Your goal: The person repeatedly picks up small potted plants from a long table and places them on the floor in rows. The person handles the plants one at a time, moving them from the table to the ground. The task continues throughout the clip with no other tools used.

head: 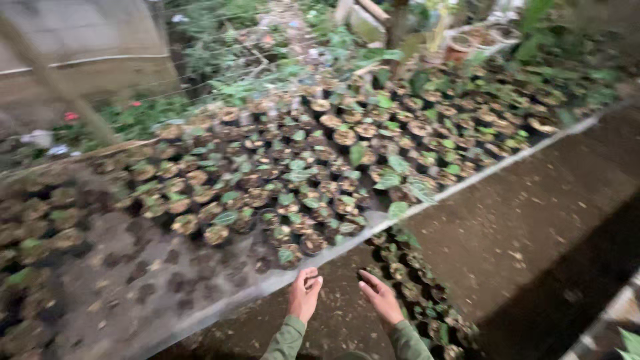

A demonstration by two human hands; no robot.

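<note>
Two hands, and potted seedlings past counting

Two hands show at the near edge: one left hand (305,293) and one right hand (381,297), each with a green sleeve. The small black seedling pots (293,180) on the raised bed run to many dozens, too blurred and crowded for an exact count. A second, smaller cluster of pots (420,300) on the ground near the right hand holds roughly a dozen or more. Far right stand about three larger round pots (477,37). One pale edging strip (467,183) crosses the scene.
</note>
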